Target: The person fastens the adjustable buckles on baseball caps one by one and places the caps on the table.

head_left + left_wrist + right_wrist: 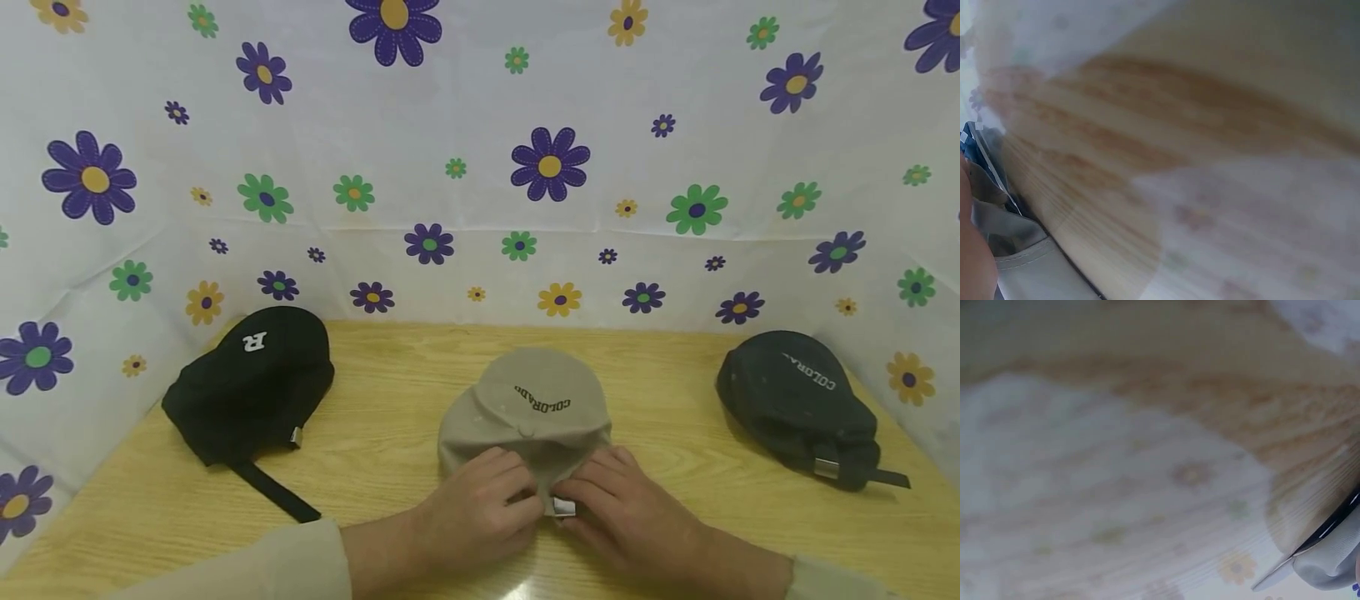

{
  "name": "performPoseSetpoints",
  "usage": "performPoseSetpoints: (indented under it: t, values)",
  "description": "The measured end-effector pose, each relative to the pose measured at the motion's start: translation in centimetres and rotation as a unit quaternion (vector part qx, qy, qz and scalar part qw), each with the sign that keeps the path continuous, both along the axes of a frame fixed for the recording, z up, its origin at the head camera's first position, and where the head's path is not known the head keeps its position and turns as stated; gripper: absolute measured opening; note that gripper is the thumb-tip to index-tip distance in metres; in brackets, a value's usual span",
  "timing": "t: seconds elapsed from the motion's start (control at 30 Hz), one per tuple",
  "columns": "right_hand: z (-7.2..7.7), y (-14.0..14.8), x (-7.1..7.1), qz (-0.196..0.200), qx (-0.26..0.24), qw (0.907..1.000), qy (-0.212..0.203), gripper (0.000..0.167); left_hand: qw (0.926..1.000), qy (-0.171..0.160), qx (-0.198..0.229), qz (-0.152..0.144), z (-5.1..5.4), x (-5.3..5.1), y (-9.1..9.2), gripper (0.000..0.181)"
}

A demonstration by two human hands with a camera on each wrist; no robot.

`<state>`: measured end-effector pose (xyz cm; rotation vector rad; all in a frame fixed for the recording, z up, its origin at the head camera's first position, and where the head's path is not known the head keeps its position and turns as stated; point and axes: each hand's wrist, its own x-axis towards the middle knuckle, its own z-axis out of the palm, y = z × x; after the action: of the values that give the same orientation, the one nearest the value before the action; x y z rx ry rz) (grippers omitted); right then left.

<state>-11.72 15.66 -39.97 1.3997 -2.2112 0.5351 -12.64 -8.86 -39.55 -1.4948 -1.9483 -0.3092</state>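
Note:
A beige baseball cap (543,379) with dark COLORADO lettering lies in the middle of the table, its back strap toward me. My left hand (480,508) grips the strap end from the left with curled fingers. From the other side my right hand (630,512) pinches the strap beside a small silver buckle (564,507). The fingertips partly hide the strap. In the left wrist view a grey-beige piece of the cap (1041,269) shows at the lower left. At the lower right of the right wrist view is a pale fabric part of the cap (1329,556).
To the left lies a black cap (255,392) with a white R, its loose strap (277,492) trailing toward me. A dark COLORADO cap (795,408) with a silver buckle sits on the right. Flower-printed cloth (450,108) encloses the wooden table (390,383) behind and at the sides.

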Motion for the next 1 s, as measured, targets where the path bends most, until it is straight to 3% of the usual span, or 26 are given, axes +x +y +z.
performPoseSetpoints:
  t: [0.4, 0.73, 1.0]
  values:
    - [0.02, -0.09, 0.01, 0.031, -0.025, 0.9991, -0.011, 0.027, 0.9999, 0.005, -0.005, -0.009, -0.11, -0.08, 0.00, 0.010]
    - [-0.25, -0.09, 0.03, -0.013, 0.018, 0.9997, -0.010, 0.024, 0.9998, 0.012, 0.003, -0.019, -0.18, -0.19, 0.03, 0.008]
    - [-0.37, -0.18, -0.08, -0.001, 0.002, 1.0000, 0.008, 0.025, 0.9997, 0.014, 0.003, -0.020, -0.17, -0.05, 0.18, 0.007]
